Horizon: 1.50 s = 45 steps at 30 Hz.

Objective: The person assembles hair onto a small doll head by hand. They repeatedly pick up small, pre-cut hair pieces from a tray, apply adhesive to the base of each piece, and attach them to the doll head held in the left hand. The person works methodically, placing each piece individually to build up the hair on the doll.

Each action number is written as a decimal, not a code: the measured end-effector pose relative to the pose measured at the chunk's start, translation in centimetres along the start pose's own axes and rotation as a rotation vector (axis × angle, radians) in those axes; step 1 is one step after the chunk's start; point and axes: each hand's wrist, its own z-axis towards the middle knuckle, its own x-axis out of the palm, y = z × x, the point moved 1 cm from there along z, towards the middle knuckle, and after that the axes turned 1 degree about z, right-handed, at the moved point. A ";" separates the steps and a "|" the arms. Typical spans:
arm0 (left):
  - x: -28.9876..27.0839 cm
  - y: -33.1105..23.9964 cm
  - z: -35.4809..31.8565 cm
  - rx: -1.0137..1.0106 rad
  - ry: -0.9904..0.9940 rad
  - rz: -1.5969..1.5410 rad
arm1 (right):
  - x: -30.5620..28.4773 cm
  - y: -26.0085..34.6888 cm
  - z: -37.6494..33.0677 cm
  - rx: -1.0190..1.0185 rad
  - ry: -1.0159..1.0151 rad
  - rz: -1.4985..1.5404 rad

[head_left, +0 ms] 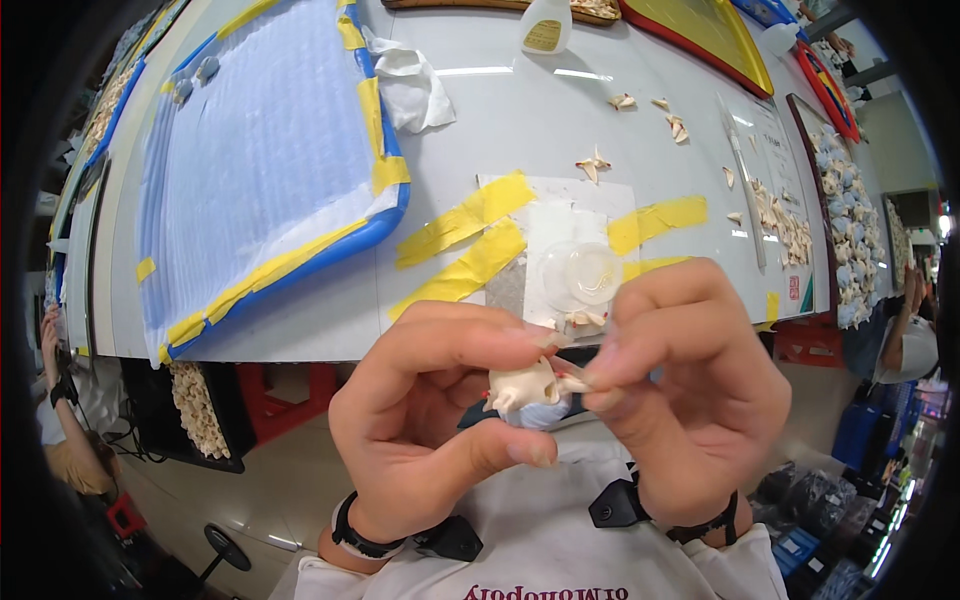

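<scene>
My left hand (pixel 435 415) and my right hand (pixel 690 385) meet close to my chest, below the table edge. Between them is a small cream and pale blue figurine (pixel 528 392). The left thumb and forefinger pinch its body. The right fingertips pinch a thin cream piece (pixel 570 378) that touches the figurine's side. Both wrists wear black straps. A clear shallow dish (pixel 580 275) sits on the table just above the hands, on a white sheet taped down with yellow tape (pixel 462 218).
A large blue-rimmed tray (pixel 260 150) with white padding lies at left. Small cream pieces (pixel 595 165) are scattered on the white table (pixel 520 110). Trays of figurines (pixel 850 220) stand at right, a glue bottle (pixel 545 25) at the back. Other people sit at both sides.
</scene>
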 end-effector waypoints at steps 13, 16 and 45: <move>0.0 -0.1 -0.4 0.197 0.092 0.176 | -1.2 1.0 -0.1 -0.071 0.054 -0.178; 1.0 0.0 0.3 0.464 0.123 0.550 | -2.3 1.6 -0.4 0.164 0.061 0.072; -24.0 -11.5 20.6 0.013 0.107 1.681 | -24.7 -0.2 0.9 0.309 -0.312 -1.232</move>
